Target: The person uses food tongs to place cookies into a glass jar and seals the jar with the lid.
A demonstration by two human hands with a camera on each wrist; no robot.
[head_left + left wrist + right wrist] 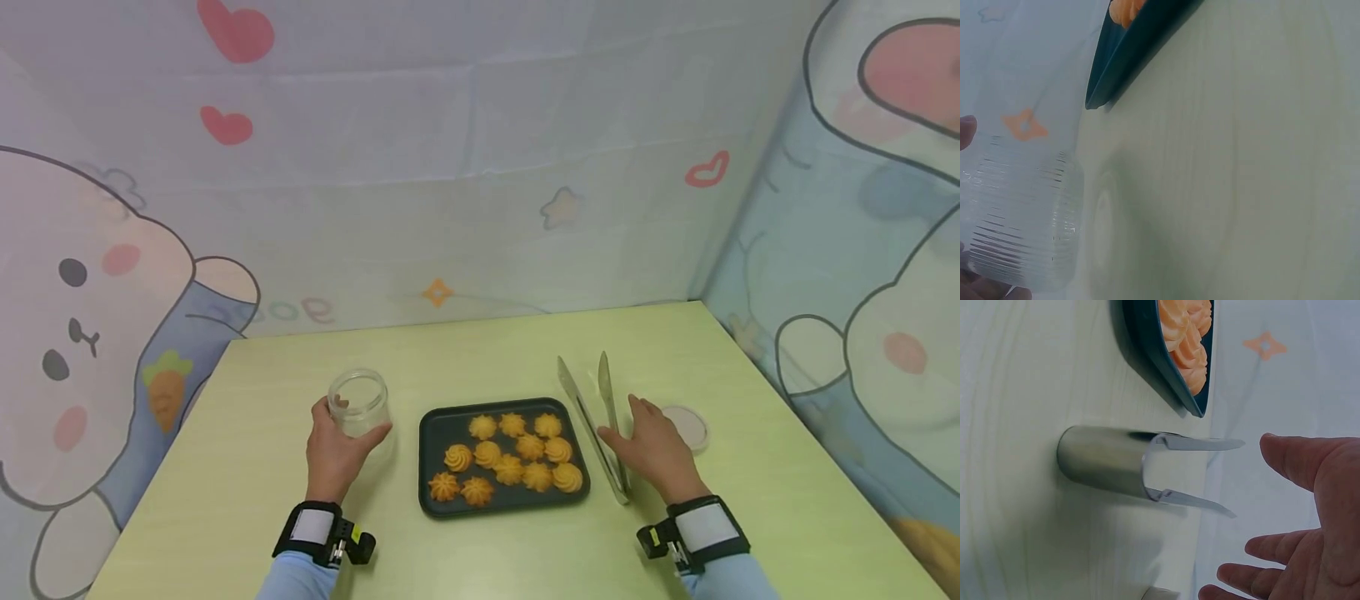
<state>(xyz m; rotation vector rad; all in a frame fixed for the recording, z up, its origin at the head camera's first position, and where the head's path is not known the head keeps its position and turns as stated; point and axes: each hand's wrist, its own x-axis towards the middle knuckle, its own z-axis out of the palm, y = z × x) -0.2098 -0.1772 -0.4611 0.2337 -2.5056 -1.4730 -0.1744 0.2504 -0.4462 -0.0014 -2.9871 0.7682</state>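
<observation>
- Had the clear jar (363,423) in the left hand (332,454), with the fingers (319,412) curled round its left side and the thumb against its near right side!
- Held it mouth up, off to the left of the dark tray (450,423) and clear of touching it; could not tell for certain about contact between its base and the pale surface (487,558).
- Counted 12 golden piped cookies (509,469) in that tray, set in loose rows, several of them touching.
- Over to the other side now, and had the right hand (660,450) poised beside the metal tongs (1110,462), with thumb and fingers well apart and nothing in their hold!
- Found the tongs lying just right of the tray, with both arms parted, the bend nearest the person and the tips toward the back wall.
- Caught a pale round disc (687,427) just beyond the right hand, partly hidden by it.
- Spotted 2 wrist cameras (362,547) on black bands, above light blue sleeves (300,577).
- Saw red hearts on the cloth backdrop (375,242).
</observation>
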